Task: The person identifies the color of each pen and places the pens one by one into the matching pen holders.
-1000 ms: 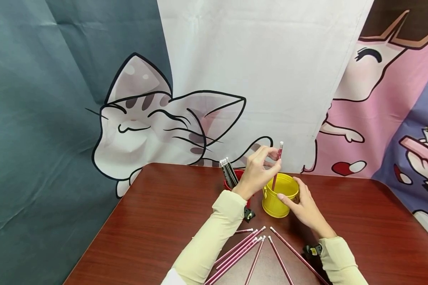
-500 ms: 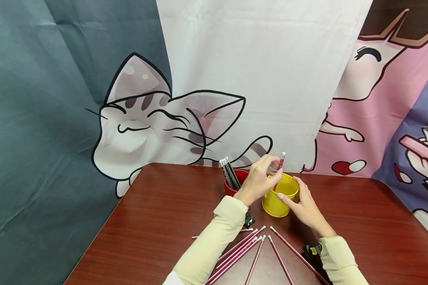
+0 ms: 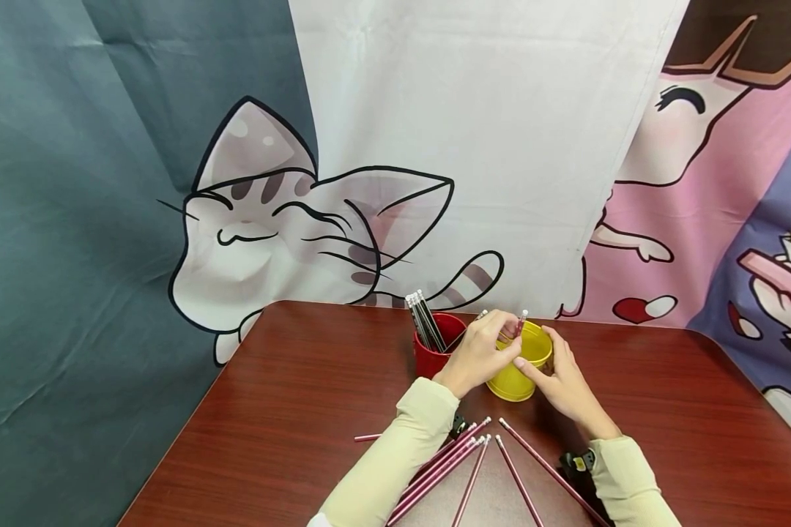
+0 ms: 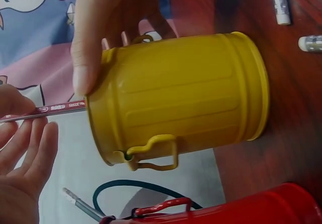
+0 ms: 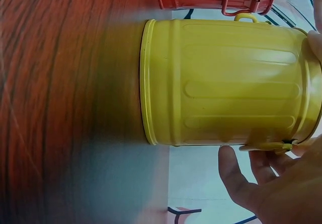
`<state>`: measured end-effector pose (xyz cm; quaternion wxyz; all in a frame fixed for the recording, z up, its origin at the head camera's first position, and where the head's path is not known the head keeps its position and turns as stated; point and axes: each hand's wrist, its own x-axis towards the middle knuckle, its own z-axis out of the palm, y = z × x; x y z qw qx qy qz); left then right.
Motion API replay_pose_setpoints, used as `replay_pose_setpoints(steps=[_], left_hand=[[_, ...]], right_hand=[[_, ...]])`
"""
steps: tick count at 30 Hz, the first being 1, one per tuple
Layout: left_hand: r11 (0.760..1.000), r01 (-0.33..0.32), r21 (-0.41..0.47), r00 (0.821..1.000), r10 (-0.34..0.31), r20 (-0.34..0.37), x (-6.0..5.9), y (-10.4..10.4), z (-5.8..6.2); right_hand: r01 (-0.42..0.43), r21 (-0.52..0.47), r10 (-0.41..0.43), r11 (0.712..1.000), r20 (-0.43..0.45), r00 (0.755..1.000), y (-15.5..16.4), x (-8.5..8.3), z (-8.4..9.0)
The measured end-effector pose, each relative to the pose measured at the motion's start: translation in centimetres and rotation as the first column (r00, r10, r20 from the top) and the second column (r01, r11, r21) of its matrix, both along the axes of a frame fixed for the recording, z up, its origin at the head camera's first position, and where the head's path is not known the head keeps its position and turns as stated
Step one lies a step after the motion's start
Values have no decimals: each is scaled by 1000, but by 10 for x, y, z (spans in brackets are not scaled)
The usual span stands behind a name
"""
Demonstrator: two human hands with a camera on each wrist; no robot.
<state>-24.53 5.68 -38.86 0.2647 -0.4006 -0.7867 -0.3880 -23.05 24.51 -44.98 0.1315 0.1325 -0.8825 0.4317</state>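
Observation:
My left hand (image 3: 480,350) pinches a pink pencil (image 3: 521,323) near its white eraser end, just above the mouth of a small yellow metal bucket (image 3: 510,383). In the left wrist view the lower part of the pencil (image 4: 63,106) passes into the bucket and is hidden by its wall. My right hand (image 3: 567,384) grips the bucket at the rim, thumb on the near side and fingers around the right side. The bucket stands upright on the table, with a wire-loop handle (image 4: 156,153) on its side.
Left of the yellow bucket stands a red bucket (image 3: 428,362) with several black pencils (image 3: 426,322) leaning in it. Several pink pencils (image 3: 474,476) lie spread over the near part of the brown table (image 3: 290,395). A printed cloth (image 3: 501,110) hangs behind the table.
My left hand has lowered the pink pencil into the yellow bucket, so less of it shows above the rim. The right hand keeps its grip on the bucket.

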Motion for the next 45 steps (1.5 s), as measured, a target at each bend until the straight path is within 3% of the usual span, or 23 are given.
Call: replay_pose_setpoints(steps=[13, 27, 39, 45], left_hand=[[998, -21, -51, 1000, 22, 18, 2, 0, -11], [1000, -14, -24, 996, 16, 84, 3, -2, -14], [998, -41, -56, 998, 44, 44, 6, -7, -18], [999, -9, -40, 999, 11, 51, 10, -12, -18]], right_hand=[[-5, 5, 5, 1000, -30, 1000, 0, 0, 2], [-10, -1, 10, 1000, -14, 1000, 0, 1, 1], [-4, -5, 4, 1000, 6, 1000, -1, 2, 2], [1, -1, -1, 1000, 27, 1000, -1, 4, 3]])
